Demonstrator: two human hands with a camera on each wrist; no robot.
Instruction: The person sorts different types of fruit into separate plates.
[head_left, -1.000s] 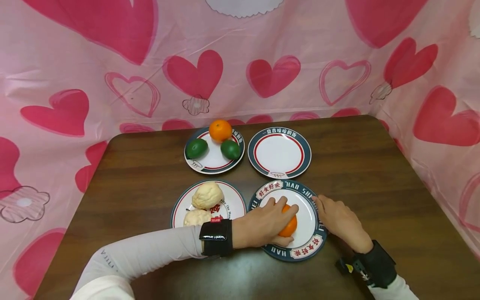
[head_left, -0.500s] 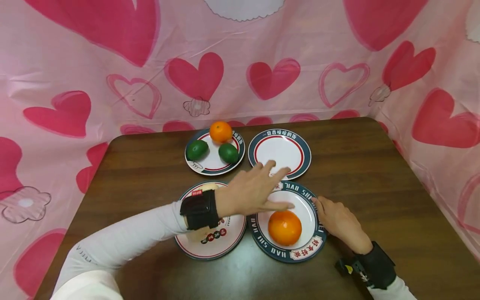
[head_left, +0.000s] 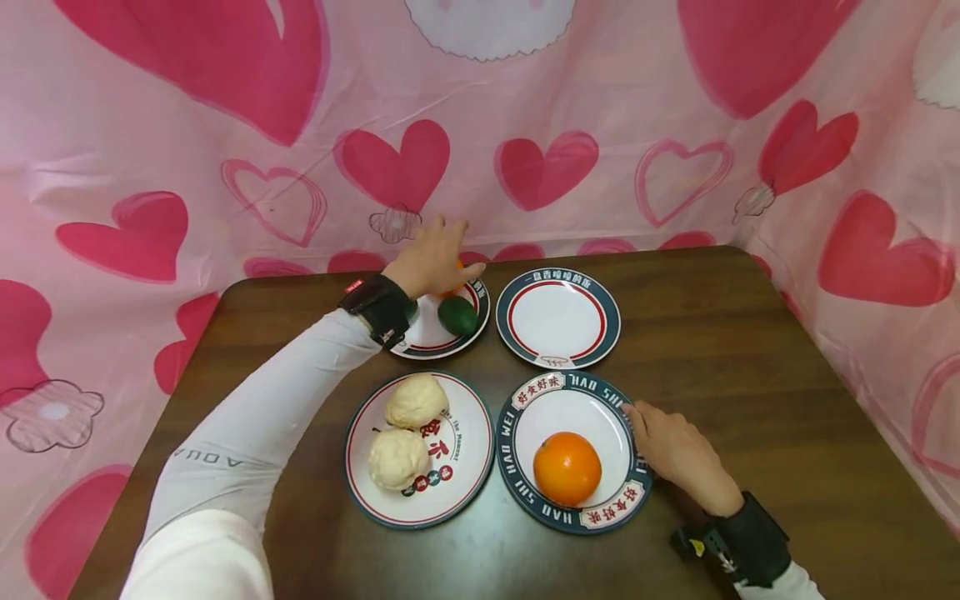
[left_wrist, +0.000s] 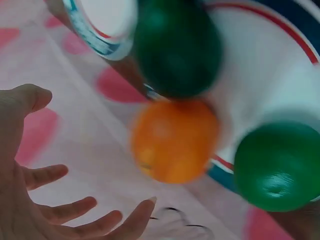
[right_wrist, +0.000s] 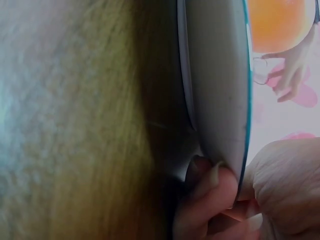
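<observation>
My left hand, fingers spread, hovers over the far left plate. In the left wrist view an orange sits in front of its fingers, apart from them; the head view shows little of that fruit behind the hand. Two dark green, egg-shaped fruits share the plate, one the green fruit on its right side. My right hand grips the near right plate by its right rim, fingertips tucked underneath. On that plate rests another orange.
Left of the gripped plate stands a white plate bearing two pale, lumpy, bun-like pieces, one the upper piece. A bare blue-rimmed plate is at the back right. Behind the brown table hangs a pink heart-patterned cloth.
My left hand has let go of the orange on the near right plate and moved up and left to the far left plate. The right hand keeps its grip on the rim.
</observation>
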